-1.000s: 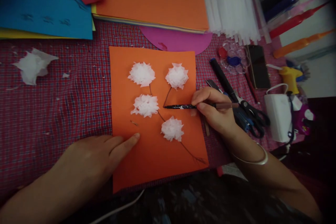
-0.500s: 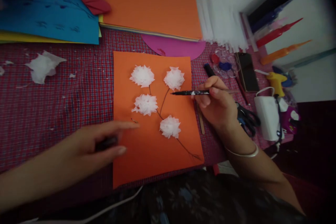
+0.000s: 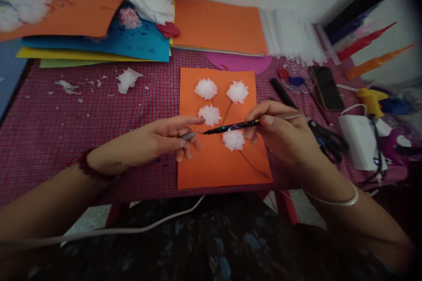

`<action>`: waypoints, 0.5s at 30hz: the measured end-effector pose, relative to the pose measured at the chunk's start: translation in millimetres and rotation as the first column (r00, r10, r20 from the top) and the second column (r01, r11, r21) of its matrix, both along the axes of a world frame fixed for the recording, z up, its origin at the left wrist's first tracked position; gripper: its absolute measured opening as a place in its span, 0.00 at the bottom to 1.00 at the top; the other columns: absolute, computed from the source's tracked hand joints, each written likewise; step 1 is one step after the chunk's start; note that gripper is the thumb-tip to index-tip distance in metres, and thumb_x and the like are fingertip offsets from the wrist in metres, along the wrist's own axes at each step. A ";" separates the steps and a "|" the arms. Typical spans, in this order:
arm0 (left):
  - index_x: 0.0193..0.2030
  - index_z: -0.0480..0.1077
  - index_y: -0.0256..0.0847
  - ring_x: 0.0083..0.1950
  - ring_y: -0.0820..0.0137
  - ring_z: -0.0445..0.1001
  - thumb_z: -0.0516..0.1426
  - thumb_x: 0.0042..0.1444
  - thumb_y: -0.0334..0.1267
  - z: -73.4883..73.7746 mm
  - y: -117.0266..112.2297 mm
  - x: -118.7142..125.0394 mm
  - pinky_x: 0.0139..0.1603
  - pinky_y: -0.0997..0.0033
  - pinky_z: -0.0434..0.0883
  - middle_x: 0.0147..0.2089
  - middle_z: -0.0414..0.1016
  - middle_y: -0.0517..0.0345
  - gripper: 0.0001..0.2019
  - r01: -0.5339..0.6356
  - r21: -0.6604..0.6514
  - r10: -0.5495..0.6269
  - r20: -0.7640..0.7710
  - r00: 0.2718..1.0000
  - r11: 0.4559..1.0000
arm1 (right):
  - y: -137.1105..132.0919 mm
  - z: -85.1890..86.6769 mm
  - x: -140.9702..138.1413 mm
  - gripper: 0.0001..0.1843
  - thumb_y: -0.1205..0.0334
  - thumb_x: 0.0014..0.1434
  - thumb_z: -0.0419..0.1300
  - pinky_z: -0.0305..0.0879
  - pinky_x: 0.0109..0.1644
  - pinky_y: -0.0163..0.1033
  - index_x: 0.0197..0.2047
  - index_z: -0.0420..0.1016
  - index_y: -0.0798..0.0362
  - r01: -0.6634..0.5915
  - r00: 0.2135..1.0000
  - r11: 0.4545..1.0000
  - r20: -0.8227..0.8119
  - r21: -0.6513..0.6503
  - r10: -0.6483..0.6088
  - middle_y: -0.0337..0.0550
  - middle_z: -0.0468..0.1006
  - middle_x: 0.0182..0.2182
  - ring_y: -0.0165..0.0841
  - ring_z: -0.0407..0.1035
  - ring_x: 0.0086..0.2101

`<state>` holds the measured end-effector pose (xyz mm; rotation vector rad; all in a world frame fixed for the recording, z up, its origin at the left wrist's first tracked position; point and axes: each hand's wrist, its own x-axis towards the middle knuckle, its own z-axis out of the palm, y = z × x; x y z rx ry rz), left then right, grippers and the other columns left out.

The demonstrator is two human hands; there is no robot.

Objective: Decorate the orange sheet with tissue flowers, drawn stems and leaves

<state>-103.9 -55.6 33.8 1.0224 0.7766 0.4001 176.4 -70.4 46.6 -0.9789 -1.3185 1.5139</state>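
Observation:
In the head view an orange sheet [image 3: 201, 171] carries several white paper flowers, among them a lower right flower [image 3: 233, 139] and a middle left flower [image 3: 209, 115]. Thin dark stems are drawn between them. My right hand [image 3: 280, 129] grips a black patterned pen [image 3: 232, 127], its tip pointing left, close to a short drawn mark [image 3: 198, 130]. Whether the tip touches the paper I cannot tell. My left hand [image 3: 165, 138] reaches over the sheet's left edge, holding a small grey pen cap [image 3: 188, 135]; its index finger stretches to the middle left flower.
Behind the sheet lie a stack of orange paper [image 3: 220, 26], a purple disc [image 3: 244, 62] and white paper strips [image 3: 292, 37]. Scissors [image 3: 326, 140], a phone [image 3: 326, 88], a thick marker [image 3: 281, 92] and a yellow glue gun [image 3: 371, 101] are at right. Crumpled white paper [image 3: 128, 80] sits left.
The view has shifted, showing more of the table's left side. The pen tip has moved from beside the upper right flower's stem to the short mark at left. My left hand has come further over the sheet.

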 end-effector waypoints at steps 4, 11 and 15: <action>0.68 0.63 0.41 0.31 0.77 0.71 0.55 0.63 0.28 4.5 -2.0 -1.9 0.31 0.78 0.70 0.42 0.77 0.54 0.27 0.107 0.070 -0.107 0.003 0.994 0.992 | -5.0 0.0 -9.5 0.08 0.57 0.63 0.64 0.68 0.28 0.34 0.38 0.79 0.52 -0.014 1.000 1.000 0.011 -0.007 0.014 0.38 0.80 0.24 0.28 0.73 0.24; 0.72 0.58 0.44 0.34 0.76 0.71 0.52 0.61 0.25 1.9 -5.1 -5.0 0.32 0.80 0.68 0.42 0.76 0.55 0.32 0.189 0.093 -0.192 0.020 0.981 0.978 | -12.1 -8.5 -13.4 0.10 0.54 0.63 0.65 0.68 0.29 0.32 0.39 0.79 0.52 -0.072 0.997 0.996 -0.026 -0.046 0.071 0.38 0.82 0.26 0.27 0.74 0.25; 0.71 0.59 0.45 0.31 0.76 0.69 0.52 0.59 0.23 0.3 -6.4 -8.6 0.29 0.81 0.66 0.40 0.76 0.57 0.33 0.209 0.067 -0.210 0.013 0.978 0.976 | -17.3 -15.0 -19.4 0.11 0.54 0.63 0.64 0.68 0.30 0.31 0.41 0.79 0.53 -0.108 0.992 0.992 -0.068 -0.069 0.104 0.40 0.82 0.29 0.26 0.73 0.26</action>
